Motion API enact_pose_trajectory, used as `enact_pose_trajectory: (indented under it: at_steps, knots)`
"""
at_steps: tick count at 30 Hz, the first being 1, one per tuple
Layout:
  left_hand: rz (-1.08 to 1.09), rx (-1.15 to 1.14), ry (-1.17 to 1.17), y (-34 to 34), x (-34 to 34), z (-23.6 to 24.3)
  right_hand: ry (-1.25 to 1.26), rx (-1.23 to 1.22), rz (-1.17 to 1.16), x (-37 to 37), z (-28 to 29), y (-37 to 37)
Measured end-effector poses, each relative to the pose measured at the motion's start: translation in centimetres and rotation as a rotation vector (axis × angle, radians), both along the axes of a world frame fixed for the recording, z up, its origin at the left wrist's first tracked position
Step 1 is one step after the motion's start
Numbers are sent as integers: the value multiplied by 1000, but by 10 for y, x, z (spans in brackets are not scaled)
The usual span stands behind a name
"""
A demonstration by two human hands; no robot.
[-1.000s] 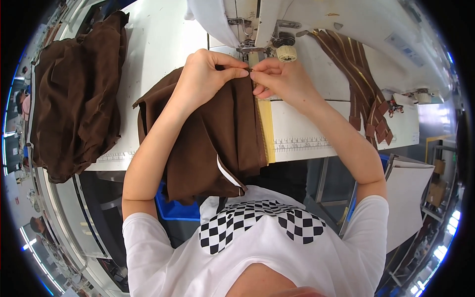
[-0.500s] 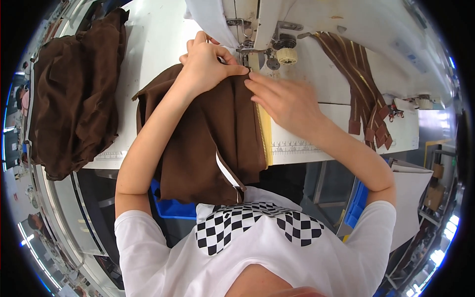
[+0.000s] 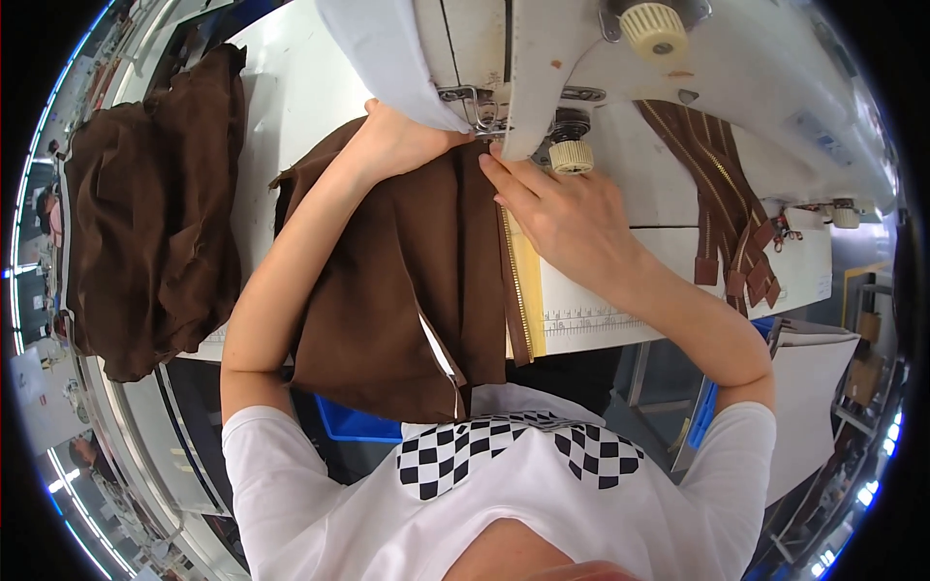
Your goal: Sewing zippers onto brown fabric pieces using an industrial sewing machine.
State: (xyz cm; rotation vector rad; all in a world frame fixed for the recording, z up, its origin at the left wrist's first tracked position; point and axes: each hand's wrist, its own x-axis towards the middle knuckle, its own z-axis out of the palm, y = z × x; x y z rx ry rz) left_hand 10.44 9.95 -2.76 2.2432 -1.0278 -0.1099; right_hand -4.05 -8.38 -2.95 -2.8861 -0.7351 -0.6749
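Note:
My left hand [image 3: 402, 140] rests at the top of a brown fabric piece [image 3: 387, 266] beside the sewing machine's presser foot [image 3: 490, 130]; its fingers are mostly hidden. My right hand [image 3: 567, 218] lies open and palm down, fingertips at the fabric's right edge just below the foot. A brass-toothed zipper [image 3: 521, 290] runs down that edge, over a yellow strip [image 3: 536, 310]. A white flash shows in a fold lower on the fabric.
A brown fabric pile [image 3: 150, 223] lies on the left of the white table [image 3: 281, 58]. Several loose zippers [image 3: 722, 203] lie at the right, under the machine's arm [image 3: 775, 87]. Blue bins [image 3: 354, 421] sit below the table edge. A pale board [image 3: 804, 407] stands at the lower right.
My right hand has gone from a pinch to stretched fingers on the fabric. My left hand's fingers have become hidden near the foot. The machine and table appear lower in the picture.

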Motion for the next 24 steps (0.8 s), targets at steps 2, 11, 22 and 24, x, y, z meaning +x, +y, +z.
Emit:
enact_pose_trajectory:
  at_steps: [2,11,22,24]
  knots:
    - [-3,33,-16,-2,3,2,-2,12,1,3,-1,-1]
    - [-370,381,-341,27,-121,79,-7,399,-369,18,41,-39]
    - [75,41,-470,43,-234,-3,-40,234,78,-49,13,-29]
    - [97,-130,-287,50,-230,15,161,268,309,-94,10,-10]
